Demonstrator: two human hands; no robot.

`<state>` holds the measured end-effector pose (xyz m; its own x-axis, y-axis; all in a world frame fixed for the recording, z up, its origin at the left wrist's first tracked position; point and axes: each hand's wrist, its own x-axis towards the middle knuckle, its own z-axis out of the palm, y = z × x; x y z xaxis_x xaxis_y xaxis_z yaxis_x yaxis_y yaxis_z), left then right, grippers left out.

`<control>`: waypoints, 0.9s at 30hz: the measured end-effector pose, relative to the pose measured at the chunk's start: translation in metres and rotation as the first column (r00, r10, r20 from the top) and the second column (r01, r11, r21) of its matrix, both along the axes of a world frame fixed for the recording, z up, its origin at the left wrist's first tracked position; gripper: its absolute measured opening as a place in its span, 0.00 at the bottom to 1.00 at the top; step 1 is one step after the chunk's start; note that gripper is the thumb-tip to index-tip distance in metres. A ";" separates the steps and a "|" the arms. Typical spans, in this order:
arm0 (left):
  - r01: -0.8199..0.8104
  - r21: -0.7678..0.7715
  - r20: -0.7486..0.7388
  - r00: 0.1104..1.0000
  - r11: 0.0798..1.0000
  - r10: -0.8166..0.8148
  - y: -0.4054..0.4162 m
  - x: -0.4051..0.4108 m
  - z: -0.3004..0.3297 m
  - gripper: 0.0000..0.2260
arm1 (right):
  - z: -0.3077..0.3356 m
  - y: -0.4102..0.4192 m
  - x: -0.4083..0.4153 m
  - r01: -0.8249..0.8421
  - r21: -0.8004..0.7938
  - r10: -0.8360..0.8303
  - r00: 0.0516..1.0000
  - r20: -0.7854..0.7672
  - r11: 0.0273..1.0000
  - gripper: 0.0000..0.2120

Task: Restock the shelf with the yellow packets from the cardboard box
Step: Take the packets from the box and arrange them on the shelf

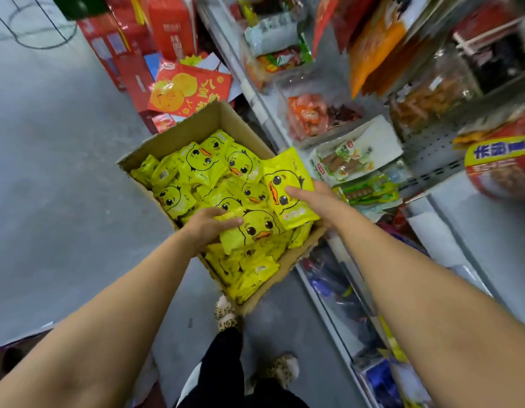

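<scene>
Fingers of both hands (209, 223) (313, 195) grip yellow packets (287, 187) over the cardboard box (196, 125).

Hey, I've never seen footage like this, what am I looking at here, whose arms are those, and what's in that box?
There is no machine here: a camera worn on a person's head looks down at their own two bare arms. They stand in a shop aisle beside a shelf of packaged snacks. On the floor sits an open cardboard box full of yellow packets printed with a duck face. The left hand grips one packet by its edge. The right hand holds another packet, lifted at the box's shelf side.
</scene>
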<state>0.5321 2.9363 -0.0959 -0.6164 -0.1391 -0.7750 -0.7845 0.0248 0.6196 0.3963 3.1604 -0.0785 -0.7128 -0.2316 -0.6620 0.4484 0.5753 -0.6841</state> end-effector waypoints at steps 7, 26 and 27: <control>-0.247 0.448 0.003 0.962 0.859 0.275 0.071 0.011 0.096 0.05 | 0.100 0.042 0.000 0.021 -0.185 -0.061 0.975 -0.214 0.983 0.16; 0.407 0.495 -0.677 0.735 0.768 0.047 0.322 0.011 0.313 0.29 | 0.398 0.319 0.117 0.081 -0.599 -0.497 0.652 -0.572 0.796 0.09; 0.444 0.460 -0.685 0.728 0.769 -0.011 0.336 0.010 0.325 0.26 | 0.406 0.338 0.123 0.107 -0.604 -0.525 0.626 -0.576 0.790 0.10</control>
